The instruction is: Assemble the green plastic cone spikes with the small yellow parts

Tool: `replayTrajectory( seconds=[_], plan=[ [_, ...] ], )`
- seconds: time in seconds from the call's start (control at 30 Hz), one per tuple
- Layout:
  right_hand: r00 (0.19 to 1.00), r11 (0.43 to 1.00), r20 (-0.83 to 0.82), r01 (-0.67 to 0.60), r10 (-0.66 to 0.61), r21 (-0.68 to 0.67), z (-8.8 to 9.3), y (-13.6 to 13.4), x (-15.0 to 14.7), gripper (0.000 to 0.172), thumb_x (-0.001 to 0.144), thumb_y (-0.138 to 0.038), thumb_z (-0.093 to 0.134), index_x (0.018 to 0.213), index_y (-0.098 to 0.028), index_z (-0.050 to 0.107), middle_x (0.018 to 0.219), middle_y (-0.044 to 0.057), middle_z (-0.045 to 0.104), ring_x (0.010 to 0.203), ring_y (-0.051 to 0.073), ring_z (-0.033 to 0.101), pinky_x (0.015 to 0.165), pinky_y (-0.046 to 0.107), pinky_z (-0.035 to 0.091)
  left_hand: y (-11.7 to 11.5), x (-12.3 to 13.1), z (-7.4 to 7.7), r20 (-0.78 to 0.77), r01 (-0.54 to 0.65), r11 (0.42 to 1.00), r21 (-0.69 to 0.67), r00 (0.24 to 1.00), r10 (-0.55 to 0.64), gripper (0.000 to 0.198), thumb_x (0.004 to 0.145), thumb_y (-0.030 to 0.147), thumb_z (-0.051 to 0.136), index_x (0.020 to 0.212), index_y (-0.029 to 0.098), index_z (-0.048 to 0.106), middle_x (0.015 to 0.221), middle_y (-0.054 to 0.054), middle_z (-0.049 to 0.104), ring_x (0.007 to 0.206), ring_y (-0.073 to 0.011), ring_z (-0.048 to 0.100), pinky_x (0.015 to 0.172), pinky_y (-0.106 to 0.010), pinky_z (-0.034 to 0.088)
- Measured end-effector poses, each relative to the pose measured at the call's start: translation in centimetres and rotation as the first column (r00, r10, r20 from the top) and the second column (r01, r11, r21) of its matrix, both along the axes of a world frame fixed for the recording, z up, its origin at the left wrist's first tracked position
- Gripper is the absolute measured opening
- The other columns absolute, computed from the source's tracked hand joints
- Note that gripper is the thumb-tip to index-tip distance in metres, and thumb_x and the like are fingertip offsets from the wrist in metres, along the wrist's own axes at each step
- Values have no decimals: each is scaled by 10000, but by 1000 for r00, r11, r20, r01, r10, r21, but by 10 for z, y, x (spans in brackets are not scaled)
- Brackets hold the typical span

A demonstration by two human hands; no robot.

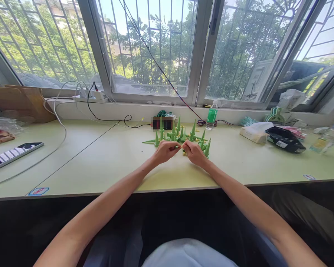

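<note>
Both my hands meet over the pale green table [114,163], just in front of a cluster of green cone-shaped spikes [183,135] that stand upright. My left hand [164,151] is closed in a pinch on a small green piece [177,147]. My right hand [194,152] is closed too, its fingertips touching the same small piece from the right. A few small yellow parts lie among the spikes. What exactly sits between the fingertips is too small to make out.
A phone [12,154] lies at the left with white cables and a power strip [90,97] on the sill. A green-labelled bottle [212,115] stands behind the spikes. A white bag [255,132], a black pouch [285,139] and a cardboard box [19,101] flank the table.
</note>
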State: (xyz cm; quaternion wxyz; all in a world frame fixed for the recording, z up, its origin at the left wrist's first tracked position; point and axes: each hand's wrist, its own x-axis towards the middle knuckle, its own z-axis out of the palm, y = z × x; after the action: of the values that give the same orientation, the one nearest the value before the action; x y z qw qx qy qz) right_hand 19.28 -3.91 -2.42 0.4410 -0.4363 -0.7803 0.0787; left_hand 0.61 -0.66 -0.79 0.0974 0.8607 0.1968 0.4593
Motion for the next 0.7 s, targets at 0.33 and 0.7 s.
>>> replayTrajectory(
  seconds=[0.33, 0.7],
  plan=[
    [999, 1000, 29, 12, -13, 24, -2, 2, -1, 287, 973, -343, 335, 748, -199, 441, 647, -8, 506, 561, 115, 404, 579, 238, 299, -1, 1, -1, -1, 2, 999, 34, 1000, -2, 150, 840, 250, 612, 784, 152, 711, 521, 53, 451, 477, -56, 302, 477, -177, 299],
    [999, 999, 42, 32, -33, 17, -5, 2, -1, 307, 978, -343, 336, 729, -197, 441, 617, -11, 504, 540, 115, 392, 567, 240, 290, -5, 2, 0, -18, -28, 999, 21, 999, 29, 186, 850, 278, 604, 764, 151, 709, 511, 55, 433, 479, -60, 301, 484, -186, 294]
  ],
)
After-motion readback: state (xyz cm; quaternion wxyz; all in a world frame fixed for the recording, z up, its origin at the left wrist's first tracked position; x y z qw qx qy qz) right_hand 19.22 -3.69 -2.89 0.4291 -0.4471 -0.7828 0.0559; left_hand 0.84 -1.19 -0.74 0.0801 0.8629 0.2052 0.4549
